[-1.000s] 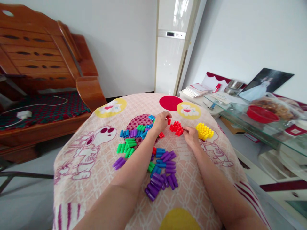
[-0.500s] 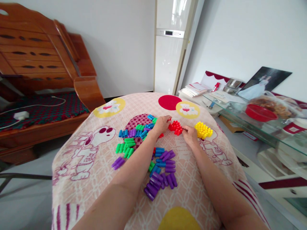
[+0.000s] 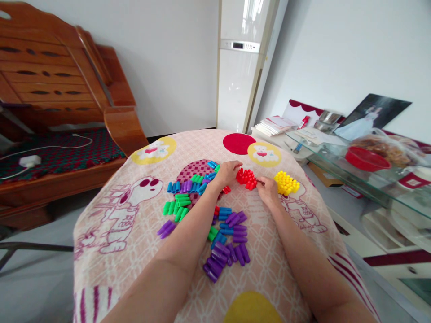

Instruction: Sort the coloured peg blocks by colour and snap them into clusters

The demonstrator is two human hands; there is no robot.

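Observation:
Red plastic pieces (image 3: 247, 178) stand upright in a tight cluster on the cloth-covered table. My left hand (image 3: 229, 172) is at the cluster's left edge, its fingers curled and closed against the red pieces. On the right edge, the fingers of my right hand (image 3: 267, 188) are pinched together at the red pieces. Both palms hide part of what the fingers grip. A block of upright yellow pieces (image 3: 286, 183) stands just right of my right hand. Beneath my left wrist lie a few loose red pieces (image 3: 226, 189).
Joined rows of green pieces (image 3: 177, 206), blue pieces (image 3: 173, 187) and purple pieces (image 3: 217, 260) lie around my left forearm. To the right is a glass shelf (image 3: 323, 154) with a red bowl (image 3: 367, 159). A wooden bench (image 3: 67, 89) stands at left, a white cabinet-like unit (image 3: 237, 85) behind.
My left fingertips have come down slightly against the red cluster; a red piece that showed at them no longer stands apart. The right hand stays nearly still.

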